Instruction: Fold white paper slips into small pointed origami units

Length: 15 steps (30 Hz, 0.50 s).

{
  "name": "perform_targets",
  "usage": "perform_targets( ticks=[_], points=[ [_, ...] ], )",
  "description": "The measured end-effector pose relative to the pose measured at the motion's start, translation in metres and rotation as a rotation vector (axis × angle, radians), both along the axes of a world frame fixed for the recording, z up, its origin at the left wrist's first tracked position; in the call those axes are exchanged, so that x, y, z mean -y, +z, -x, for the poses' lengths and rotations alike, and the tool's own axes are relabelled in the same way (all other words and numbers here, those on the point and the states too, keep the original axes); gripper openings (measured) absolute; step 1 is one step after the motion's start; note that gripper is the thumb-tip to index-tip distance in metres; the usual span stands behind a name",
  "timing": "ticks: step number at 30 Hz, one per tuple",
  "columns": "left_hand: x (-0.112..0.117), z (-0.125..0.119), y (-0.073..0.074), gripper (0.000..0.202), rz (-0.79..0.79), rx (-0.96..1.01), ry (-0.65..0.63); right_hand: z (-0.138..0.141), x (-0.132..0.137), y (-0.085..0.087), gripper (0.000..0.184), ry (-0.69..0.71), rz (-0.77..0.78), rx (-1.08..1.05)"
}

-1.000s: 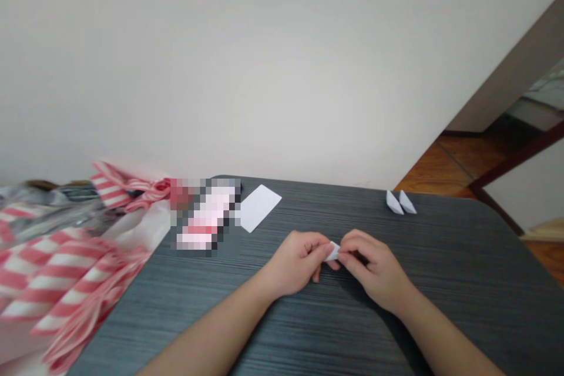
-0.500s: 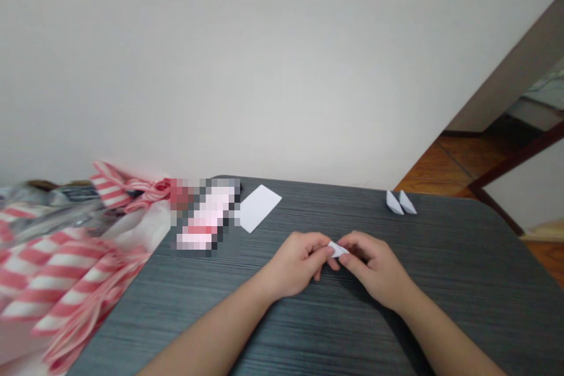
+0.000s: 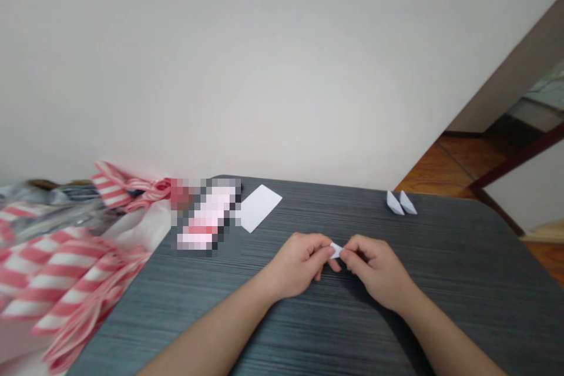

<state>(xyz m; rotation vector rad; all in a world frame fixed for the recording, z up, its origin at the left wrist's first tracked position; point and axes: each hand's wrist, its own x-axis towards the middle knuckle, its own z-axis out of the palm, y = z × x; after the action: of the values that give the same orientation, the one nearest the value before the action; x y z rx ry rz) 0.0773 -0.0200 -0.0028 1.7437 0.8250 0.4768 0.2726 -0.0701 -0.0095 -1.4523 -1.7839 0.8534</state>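
A small folded piece of white paper (image 3: 336,250) is held above the dark table, between my two hands. My left hand (image 3: 304,261) pinches its left end between thumb and forefinger, the other fingers curled beneath. At the right end, the thumb and forefinger of my right hand (image 3: 374,267) are closed on the same piece. Only a short middle part of the paper shows; the fingers cover its ends. Beyond my right hand, two pointed folded white paper pieces (image 3: 402,203) lie side by side near the table's far edge.
The dark wood-grain table (image 3: 282,335) stands against a pale wall (image 3: 282,70). A flat white sheet of paper (image 3: 261,209) lies at the back left, beside a pixelated pinkish object (image 3: 209,217). Red-and-white striped cloth (image 3: 66,276) is heaped left of the table.
The fingers of my right hand have closed further over the right end of the folded paper, pinching it between thumb and forefinger. My left hand stays nearly where it was.
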Motion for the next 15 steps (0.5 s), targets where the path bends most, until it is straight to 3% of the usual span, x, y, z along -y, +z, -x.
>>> perform_targets(
  ticks=[7, 15],
  points=[
    [0.0012, -0.0020, 0.0054, 0.033, 0.007, -0.001, 0.034, 0.0017, -0.0002, 0.0009, 0.024, 0.004, 0.049, -0.045],
    [0.0015, -0.0015, 0.0010, 0.027, 0.060, 0.009, -0.011, 0.0016, -0.0006, 0.0042, 0.024, -0.010, 0.058, -0.062]
  ],
)
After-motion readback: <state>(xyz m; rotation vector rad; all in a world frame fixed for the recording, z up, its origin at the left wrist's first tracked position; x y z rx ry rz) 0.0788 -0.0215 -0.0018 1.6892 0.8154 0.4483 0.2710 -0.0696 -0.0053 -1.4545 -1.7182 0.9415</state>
